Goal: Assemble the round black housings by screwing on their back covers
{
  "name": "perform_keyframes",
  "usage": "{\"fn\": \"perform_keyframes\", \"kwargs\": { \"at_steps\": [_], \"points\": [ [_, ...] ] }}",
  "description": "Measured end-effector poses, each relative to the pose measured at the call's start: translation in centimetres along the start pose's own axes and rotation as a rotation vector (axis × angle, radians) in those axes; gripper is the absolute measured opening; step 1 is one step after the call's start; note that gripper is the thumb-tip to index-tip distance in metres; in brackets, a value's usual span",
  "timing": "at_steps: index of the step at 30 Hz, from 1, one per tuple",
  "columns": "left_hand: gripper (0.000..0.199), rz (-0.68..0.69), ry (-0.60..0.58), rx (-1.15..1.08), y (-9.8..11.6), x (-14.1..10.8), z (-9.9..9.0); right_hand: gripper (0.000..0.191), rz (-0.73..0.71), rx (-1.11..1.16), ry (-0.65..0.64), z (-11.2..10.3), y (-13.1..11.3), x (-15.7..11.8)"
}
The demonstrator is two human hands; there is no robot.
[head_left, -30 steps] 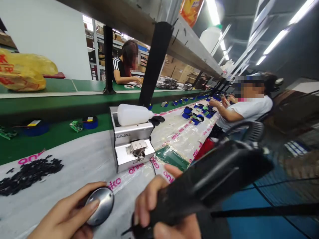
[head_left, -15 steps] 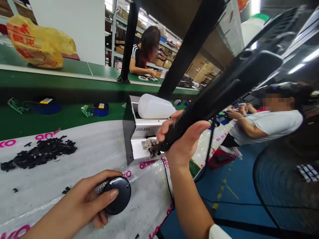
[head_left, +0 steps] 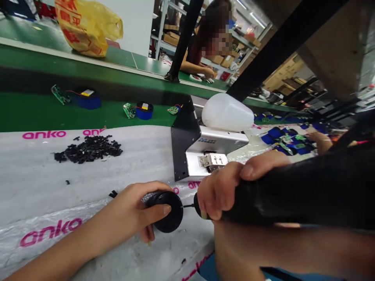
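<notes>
A round black disc [head_left: 169, 212] is held on its edge by my left hand [head_left: 137, 212], thumb on its face. My right hand [head_left: 225, 187] is wrapped round a thick black power screwdriver [head_left: 272, 195], which lies nearly level. The thin bit [head_left: 188, 205] points left, and its tip is at the disc's right edge. Behind my right hand stands a silver and black machine [head_left: 216, 142] with a white plastic bottle [head_left: 227, 112] lying on top. Small black pieces [head_left: 90, 149] form a pile on the plastic-covered table, left of the machine.
On the green conveyor [head_left: 29, 113] lie blue round parts [head_left: 144, 111] with circuit boards. Several more lie at the right [head_left: 287, 140], near another person's hand [head_left: 319, 141]. A yellow bag [head_left: 88, 27] is at the back left. A person [head_left: 205, 50] sits across the line.
The screwdriver has come down from its raised slant beside the machine to the disc. My view has shifted, so the machine and pile appear further right. My left hand still holds the disc.
</notes>
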State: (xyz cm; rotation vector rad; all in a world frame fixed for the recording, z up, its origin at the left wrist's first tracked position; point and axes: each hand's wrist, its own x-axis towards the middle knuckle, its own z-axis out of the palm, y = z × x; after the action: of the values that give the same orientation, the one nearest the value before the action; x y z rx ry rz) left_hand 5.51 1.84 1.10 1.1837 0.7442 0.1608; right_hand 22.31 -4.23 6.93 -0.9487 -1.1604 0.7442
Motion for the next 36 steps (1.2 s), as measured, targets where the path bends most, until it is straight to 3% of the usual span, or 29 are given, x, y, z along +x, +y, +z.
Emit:
{"fn": "perform_keyframes", "kwargs": {
  "at_steps": [2, 6, 12, 15, 19, 23, 25, 28, 31, 36],
  "points": [
    [0.035, 0.008, 0.002, 0.007, 0.0, -0.1, 0.0, 0.03, -0.036, 0.06, 0.03, 0.6, 0.5, 0.0],
    [0.028, 0.022, 0.024, 0.025, 0.2, -0.3, 0.3, 0.025, 0.047, 0.1, -0.028, 0.9, 0.7, -0.7],
    [0.027, 0.033, 0.036, 0.021, 0.0, -0.3, 0.5, 0.026, -0.044, 0.116, -0.064, 1.0, 1.3, -1.7],
    [0.032, 0.038, 0.033, 0.027, -0.3, -0.2, 0.5, 0.017, -0.041, 0.148, 0.014, 1.3, 1.5, -1.8],
    [0.04, 0.032, 0.077, 0.136, -0.6, -0.4, 0.4, 0.044, -0.035, 0.152, 0.091, -0.6, 0.1, 0.1],
    [0.029, 0.287, 0.238, 0.474, -0.7, -0.4, 0.4, 0.048, -0.213, -0.012, 0.188, -3.3, -1.1, 3.7],
    [0.03, 0.377, 0.236, 0.567, -0.7, -0.4, 0.4, 0.049, -0.303, -0.042, 0.332, -3.7, -0.5, 5.1],
    [0.043, 0.382, 0.155, 0.537, -0.8, -0.3, 0.1, 0.054, -0.266, -0.056, 0.465, -3.5, 0.8, 5.5],
    [0.066, 0.36, 0.087, 0.486, -0.9, -0.2, -0.1, 0.057, -0.164, -0.029, 0.36, -3.2, 0.7, 3.8],
    [0.061, 0.343, 0.108, 0.464, -0.5, 0.0, -0.1, 0.021, -0.049, 0.067, -0.128, -2.5, -0.6, 0.6]
  ]
}}
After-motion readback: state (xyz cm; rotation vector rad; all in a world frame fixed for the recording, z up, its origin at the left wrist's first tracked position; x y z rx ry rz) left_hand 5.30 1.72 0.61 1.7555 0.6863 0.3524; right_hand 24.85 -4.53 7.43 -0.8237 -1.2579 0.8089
